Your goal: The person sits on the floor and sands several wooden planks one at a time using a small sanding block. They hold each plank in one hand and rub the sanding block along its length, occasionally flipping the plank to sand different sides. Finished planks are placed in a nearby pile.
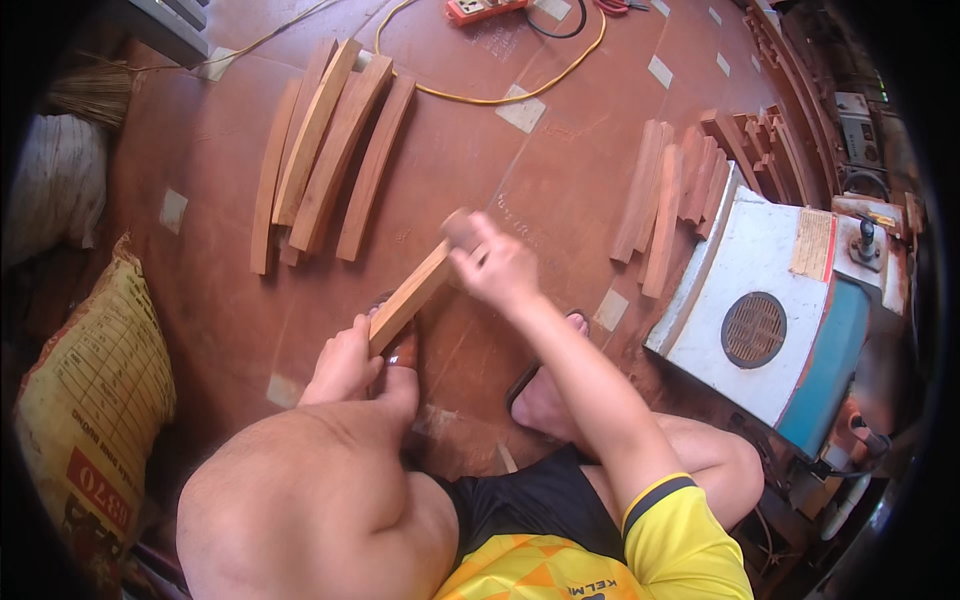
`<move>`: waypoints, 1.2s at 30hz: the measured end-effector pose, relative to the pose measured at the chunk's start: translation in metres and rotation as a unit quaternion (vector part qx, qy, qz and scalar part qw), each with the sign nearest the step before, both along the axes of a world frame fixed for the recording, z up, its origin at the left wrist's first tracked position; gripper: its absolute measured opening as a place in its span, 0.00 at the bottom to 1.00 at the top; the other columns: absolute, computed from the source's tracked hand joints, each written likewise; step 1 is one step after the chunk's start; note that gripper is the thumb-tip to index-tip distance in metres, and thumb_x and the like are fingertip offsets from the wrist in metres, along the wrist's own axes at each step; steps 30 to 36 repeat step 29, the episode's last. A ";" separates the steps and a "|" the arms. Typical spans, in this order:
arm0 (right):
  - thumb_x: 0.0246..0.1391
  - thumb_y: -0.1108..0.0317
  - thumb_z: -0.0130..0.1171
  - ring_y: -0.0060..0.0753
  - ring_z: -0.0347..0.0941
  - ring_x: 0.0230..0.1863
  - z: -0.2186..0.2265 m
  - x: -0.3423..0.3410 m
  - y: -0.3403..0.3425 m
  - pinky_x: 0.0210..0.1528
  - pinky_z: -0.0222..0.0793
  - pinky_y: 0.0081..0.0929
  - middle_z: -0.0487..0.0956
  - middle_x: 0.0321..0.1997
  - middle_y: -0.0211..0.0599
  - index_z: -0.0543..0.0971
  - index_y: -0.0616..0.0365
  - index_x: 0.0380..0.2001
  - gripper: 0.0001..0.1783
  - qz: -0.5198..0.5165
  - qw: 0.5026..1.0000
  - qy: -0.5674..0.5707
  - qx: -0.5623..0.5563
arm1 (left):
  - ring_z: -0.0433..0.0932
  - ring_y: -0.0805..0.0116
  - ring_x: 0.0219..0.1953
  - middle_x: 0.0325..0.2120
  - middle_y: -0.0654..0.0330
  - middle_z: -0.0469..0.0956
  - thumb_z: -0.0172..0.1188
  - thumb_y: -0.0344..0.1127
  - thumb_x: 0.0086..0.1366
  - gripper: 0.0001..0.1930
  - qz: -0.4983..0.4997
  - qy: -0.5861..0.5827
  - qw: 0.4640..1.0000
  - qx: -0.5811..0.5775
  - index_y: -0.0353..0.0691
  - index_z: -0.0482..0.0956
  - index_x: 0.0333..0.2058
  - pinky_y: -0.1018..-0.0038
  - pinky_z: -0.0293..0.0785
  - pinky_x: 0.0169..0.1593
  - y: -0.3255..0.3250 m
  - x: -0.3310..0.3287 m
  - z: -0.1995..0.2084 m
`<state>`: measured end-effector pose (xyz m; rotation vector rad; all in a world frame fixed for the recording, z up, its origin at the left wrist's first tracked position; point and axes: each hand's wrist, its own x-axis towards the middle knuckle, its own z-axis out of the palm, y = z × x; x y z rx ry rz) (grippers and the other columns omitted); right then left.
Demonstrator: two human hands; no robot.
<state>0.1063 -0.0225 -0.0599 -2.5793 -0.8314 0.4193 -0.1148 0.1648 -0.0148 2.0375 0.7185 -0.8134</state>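
A: Head view: how do the hands sit?
B: The left hand (345, 362) clamps the lower end of a slanted wooden slat (412, 296); the right hand (492, 262) curls its fingers closed around the upper end.
A: Room beyond the fingers?
B: Bare red floor (480, 170); stacked slats (325, 150) lie well apart.

light: warm, even daylight | shadows: soft | focus: sharp centre | edges: fisheye bending, black vignette

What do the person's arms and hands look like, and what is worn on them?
Both forearms are bare, with no gloves or watch visible. The right arm has a short yellow sleeve with a black cuff band. The left hand and right hand are uncovered; rings cannot be made out.
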 end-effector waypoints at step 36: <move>0.56 0.45 0.73 0.53 0.89 0.47 -0.013 -0.032 0.001 0.54 0.86 0.44 0.89 0.46 0.53 0.73 0.45 0.72 0.43 0.115 0.980 0.009 0.160 | 0.81 0.29 0.54 0.46 0.31 0.83 0.69 0.31 0.59 0.24 -0.010 0.015 1.000 -0.013 0.35 0.70 0.51 0.46 0.78 0.58 0.000 -0.003 -0.002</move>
